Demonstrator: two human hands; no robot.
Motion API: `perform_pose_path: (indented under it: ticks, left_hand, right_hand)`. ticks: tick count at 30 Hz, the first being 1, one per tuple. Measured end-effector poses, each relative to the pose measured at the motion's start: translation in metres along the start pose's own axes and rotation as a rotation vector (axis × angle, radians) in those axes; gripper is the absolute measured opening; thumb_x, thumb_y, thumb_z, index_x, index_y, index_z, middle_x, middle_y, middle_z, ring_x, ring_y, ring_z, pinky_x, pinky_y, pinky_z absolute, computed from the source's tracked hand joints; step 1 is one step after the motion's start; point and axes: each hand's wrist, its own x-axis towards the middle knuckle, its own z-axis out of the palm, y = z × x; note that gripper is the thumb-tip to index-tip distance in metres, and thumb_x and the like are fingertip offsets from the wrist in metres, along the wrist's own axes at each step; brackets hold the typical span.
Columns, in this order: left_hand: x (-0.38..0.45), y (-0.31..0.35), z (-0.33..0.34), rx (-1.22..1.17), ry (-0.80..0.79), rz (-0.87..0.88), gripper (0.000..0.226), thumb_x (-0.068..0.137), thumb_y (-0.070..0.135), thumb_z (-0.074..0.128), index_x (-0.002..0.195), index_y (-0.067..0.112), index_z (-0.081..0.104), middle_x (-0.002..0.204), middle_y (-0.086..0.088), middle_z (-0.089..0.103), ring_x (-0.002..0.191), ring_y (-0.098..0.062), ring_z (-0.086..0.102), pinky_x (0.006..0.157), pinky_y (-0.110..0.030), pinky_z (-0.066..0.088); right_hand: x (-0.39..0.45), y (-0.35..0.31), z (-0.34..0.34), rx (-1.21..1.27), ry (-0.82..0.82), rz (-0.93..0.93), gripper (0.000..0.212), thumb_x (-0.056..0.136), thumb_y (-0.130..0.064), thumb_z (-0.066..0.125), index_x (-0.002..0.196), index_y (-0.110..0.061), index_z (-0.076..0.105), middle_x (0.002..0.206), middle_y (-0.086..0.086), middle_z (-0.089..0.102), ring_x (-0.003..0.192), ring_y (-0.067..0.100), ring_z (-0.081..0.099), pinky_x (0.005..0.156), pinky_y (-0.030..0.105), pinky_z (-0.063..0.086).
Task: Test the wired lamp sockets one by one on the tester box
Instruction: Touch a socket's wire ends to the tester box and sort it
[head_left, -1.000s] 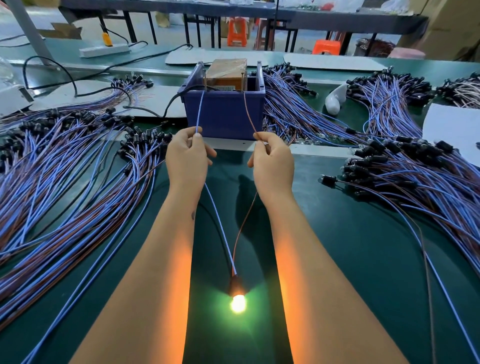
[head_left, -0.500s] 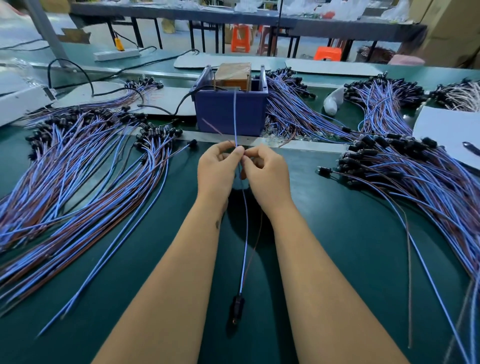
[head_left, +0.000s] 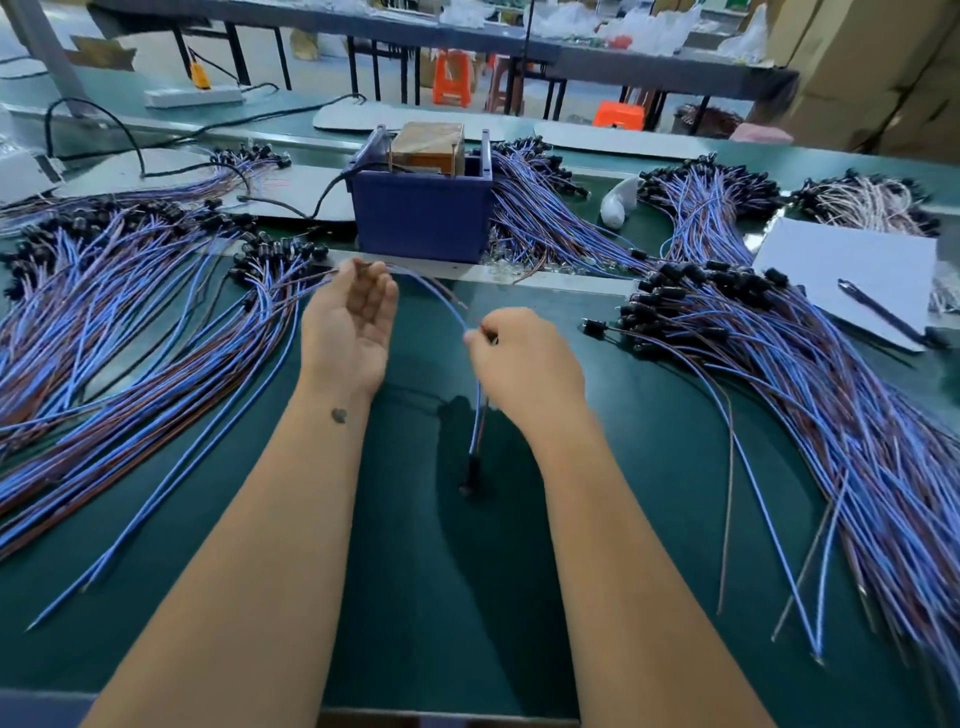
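The blue tester box (head_left: 423, 218) stands at the middle back of the green table, with a brown block (head_left: 428, 145) inside it. My right hand (head_left: 524, 358) pinches the blue and brown wire pair (head_left: 475, 415) of one lamp socket (head_left: 470, 478), which lies dark on the mat between my forearms. The blue wire arcs up and left from the pinch toward my left hand (head_left: 350, 322). That hand is palm up with loosely bent fingers and grips nothing I can make out.
Large piles of wired sockets lie at the left (head_left: 130, 312) and the right (head_left: 779, 364), with more behind the box (head_left: 545, 218). A white sheet (head_left: 847, 260) with a pen (head_left: 883, 312) sits at the far right. A black cable (head_left: 322, 197) runs to the box.
The lamp was lit with both wires held at the box, then it went dark. My hands came together, then the left hand let go and opened palm up while the right kept the wires.
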Motion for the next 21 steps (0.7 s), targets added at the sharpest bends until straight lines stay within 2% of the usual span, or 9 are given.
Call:
perform_pose_path:
  ticks: [4,6,8,10,12,14,17,19,21]
  left_hand:
    - [-0.013,-0.011,0.011,0.319,-0.190,0.014,0.014,0.101,0.015,0.052,0.091,0.015,0.063,0.077,0.003,0.074,0.071,-0.009,0.069,0.068,-0.021,0.056]
    - [-0.024,-0.016,0.014,0.513,-0.343,0.033,0.006,0.093,0.019,0.061,0.094,0.019,0.067,0.082,0.004,0.075,0.076,-0.009,0.069,0.072,-0.023,0.056]
    - [-0.038,-0.022,0.019,0.665,-0.465,0.077,0.008,0.083,0.023,0.072,0.091,0.024,0.075,0.086,0.003,0.076,0.082,-0.010,0.070,0.077,-0.024,0.056]
    - [-0.053,-0.032,0.028,0.782,-0.584,0.138,0.013,0.082,0.017,0.074,0.087,0.029,0.079,0.086,0.002,0.077,0.086,-0.009,0.071,0.078,-0.021,0.054]
    - [-0.068,-0.049,0.036,0.883,-0.745,0.151,0.022,0.084,0.007,0.074,0.089,0.028,0.080,0.089,-0.001,0.077,0.088,-0.010,0.071,0.081,-0.021,0.054]
    - [-0.079,-0.069,0.038,1.043,-0.924,0.127,0.031,0.085,-0.004,0.070,0.099,0.023,0.078,0.097,0.001,0.077,0.093,-0.010,0.070,0.088,-0.025,0.054]
    - [-0.084,-0.088,0.034,1.364,-1.102,0.136,0.047,0.089,-0.011,0.058,0.119,0.022,0.071,0.108,0.010,0.074,0.106,-0.003,0.065,0.097,-0.021,0.048]
    - [-0.084,-0.091,0.031,1.423,-1.090,0.154,0.049,0.089,-0.013,0.054,0.121,0.020,0.070,0.104,0.010,0.074,0.103,-0.002,0.064,0.096,-0.015,0.046]
    - [-0.082,-0.090,0.028,1.422,-0.990,0.199,0.047,0.088,-0.013,0.054,0.113,0.023,0.073,0.095,0.017,0.073,0.095,0.001,0.064,0.087,-0.011,0.045]
  right_hand:
    - [0.005,-0.003,-0.032,0.003,0.292,0.032,0.030,0.100,-0.029,0.045,0.074,-0.015,0.045,0.066,-0.002,0.047,0.070,0.028,0.045,0.049,0.029,0.022]
    - [0.011,0.002,-0.052,0.052,0.413,-0.002,0.025,0.099,-0.027,0.047,0.082,-0.013,0.058,0.072,0.001,0.059,0.075,0.029,0.056,0.055,0.031,0.034]
    - [0.017,0.011,-0.072,0.208,0.483,-0.068,0.019,0.098,-0.023,0.051,0.091,-0.012,0.065,0.080,0.005,0.069,0.078,0.028,0.066,0.067,0.040,0.051]
    - [0.020,0.024,-0.090,0.342,0.549,-0.145,0.011,0.095,-0.018,0.056,0.094,-0.013,0.066,0.083,0.005,0.070,0.075,0.025,0.069,0.070,0.046,0.056]
    - [0.020,0.043,-0.106,0.432,0.590,-0.225,0.004,0.092,-0.012,0.060,0.092,-0.015,0.063,0.083,0.003,0.069,0.076,0.022,0.070,0.070,0.041,0.058]
    - [0.021,0.069,-0.120,0.437,0.586,-0.251,0.012,0.089,-0.006,0.064,0.092,-0.018,0.062,0.083,0.001,0.068,0.079,0.020,0.071,0.074,0.034,0.059]
    - [0.025,0.113,-0.135,0.242,0.472,-0.113,0.025,0.085,0.004,0.062,0.092,-0.019,0.066,0.084,0.002,0.069,0.086,0.024,0.071,0.081,0.033,0.056]
    - [0.024,0.136,-0.142,0.005,0.338,0.052,0.037,0.083,0.010,0.053,0.100,-0.018,0.071,0.095,0.006,0.070,0.097,0.028,0.067,0.087,0.034,0.052]
    - [0.021,0.147,-0.146,-0.182,0.278,0.207,0.047,0.081,0.008,0.049,0.113,-0.020,0.070,0.113,0.011,0.068,0.107,0.033,0.060,0.089,0.039,0.049]
